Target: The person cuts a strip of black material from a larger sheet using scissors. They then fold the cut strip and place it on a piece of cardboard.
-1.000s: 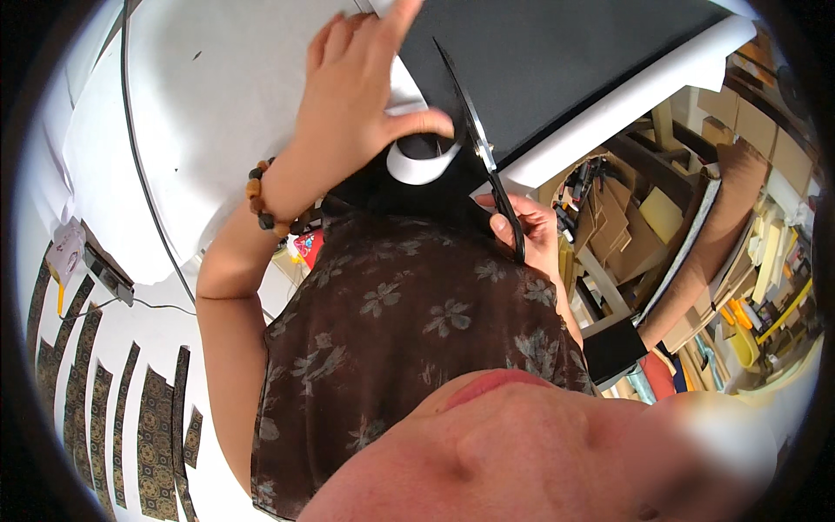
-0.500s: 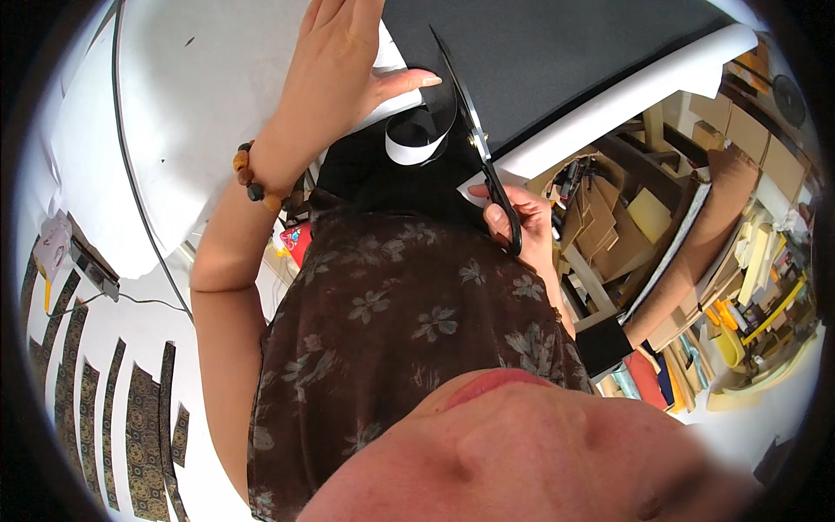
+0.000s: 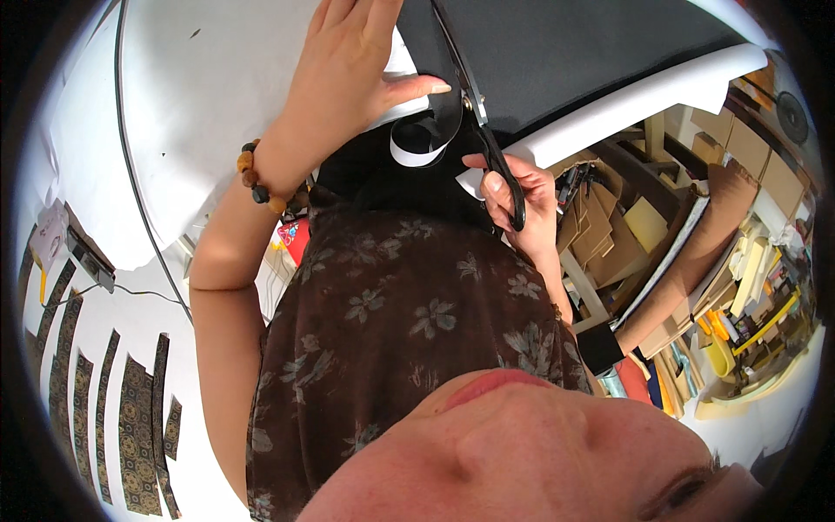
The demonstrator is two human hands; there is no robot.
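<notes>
Scissors [image 3: 474,105] and right hand [image 3: 533,197] have shifted up the frame since the earlier view; left hand [image 3: 343,76] has moved little. Largest first: black sheet [image 3: 591,52], upper right, with a white roll [image 3: 639,109] along its lower right side. Roll's weight might drag the sheet askew if poorly held. Left hand, upper centre: open, thumb spread wide; fingertips run out of frame, cannot tell whether it presses. Weak pressure would probably let the sheet slip and the cut wander. Right hand, right of centre: fingers wrapped round the scissors' handle, blades pointing to the top edge. Curled strip [image 3: 419,158], upper centre: could snag between the blades. Thumb tip [image 3: 439,88], just beside the blades: nick possible if they veer left.
</notes>
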